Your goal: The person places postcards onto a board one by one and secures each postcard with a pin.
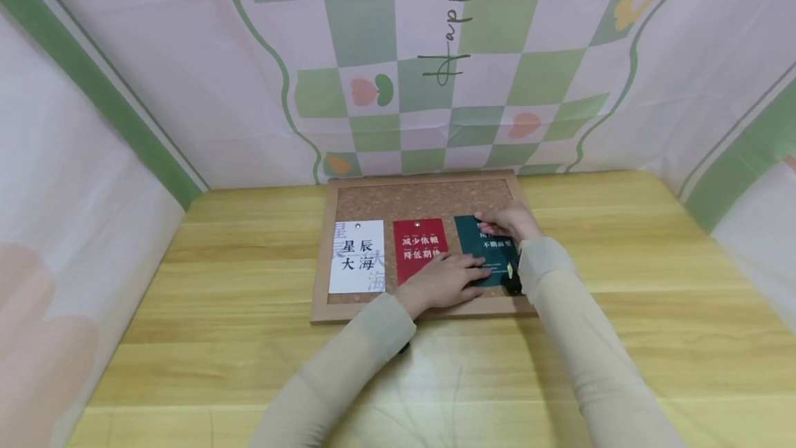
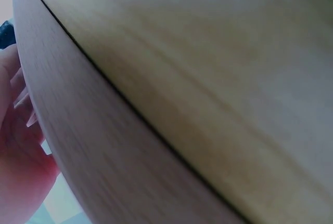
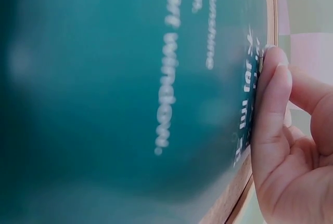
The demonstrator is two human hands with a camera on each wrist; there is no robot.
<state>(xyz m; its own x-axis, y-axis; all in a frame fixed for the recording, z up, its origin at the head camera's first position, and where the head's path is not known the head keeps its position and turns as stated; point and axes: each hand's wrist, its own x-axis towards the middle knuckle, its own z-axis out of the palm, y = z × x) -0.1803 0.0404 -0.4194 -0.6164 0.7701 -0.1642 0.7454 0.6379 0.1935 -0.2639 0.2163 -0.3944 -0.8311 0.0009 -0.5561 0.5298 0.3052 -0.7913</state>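
Note:
A dark green card [image 1: 468, 240] with white lettering lies on the right part of a framed cork board [image 1: 423, 196]. At its top edge my right hand [image 1: 511, 220] pinches a small thumbtack [image 3: 261, 60] between thumb and fingertip; the fingers hide most of it. My left hand [image 1: 444, 281] rests with extended fingers on the green card's lower left, covering the lower part of a red card [image 1: 413, 240]. A white card [image 1: 357, 258] lies at the board's left. Silver tacks show at the tops of the red and white cards.
The board lies on a wood-grain table [image 1: 218, 296], its far edge close to a checked cloth backdrop [image 1: 373, 26]. Cloth also hangs at both sides. In the left wrist view the board's wooden frame [image 2: 78, 120] fills the foreground.

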